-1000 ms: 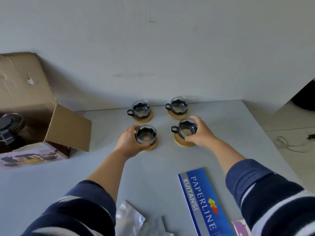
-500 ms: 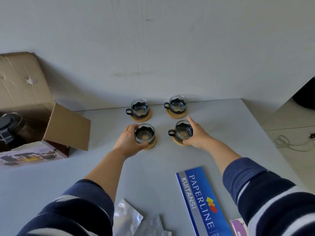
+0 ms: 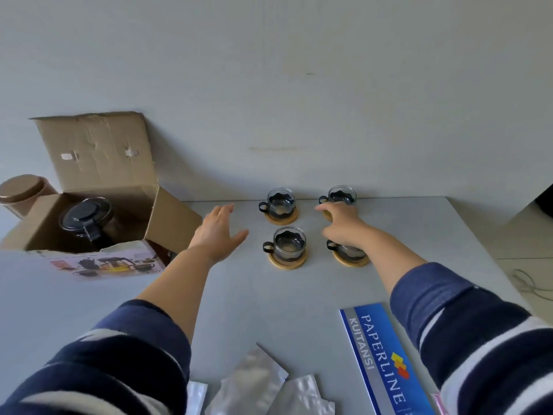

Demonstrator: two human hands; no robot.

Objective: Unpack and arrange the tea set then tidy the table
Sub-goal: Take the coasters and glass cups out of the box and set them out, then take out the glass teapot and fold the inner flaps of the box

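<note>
Head view gives me four glass cups on the grey bench, each on a round wooden coaster, set two by two near the wall. My left hand hovers flat with fingers spread, holding nothing, between the open cardboard box and the near-left cup. My right hand reaches over the near-right cup toward the far-right cup, with fingers loosely extended, empty; whether it touches that cup I cannot tell. The far-left cup stands free. The glass teapot with its black lid sits inside the box. I judge it the heaviest and most fragile piece: smooth glass, likely slippery, so I would take it by the dark handle with the other palm supporting the body. The cups look light but may slide on their coasters. Silver wrappers and a blue receipt book lie at the near edge.
</note>
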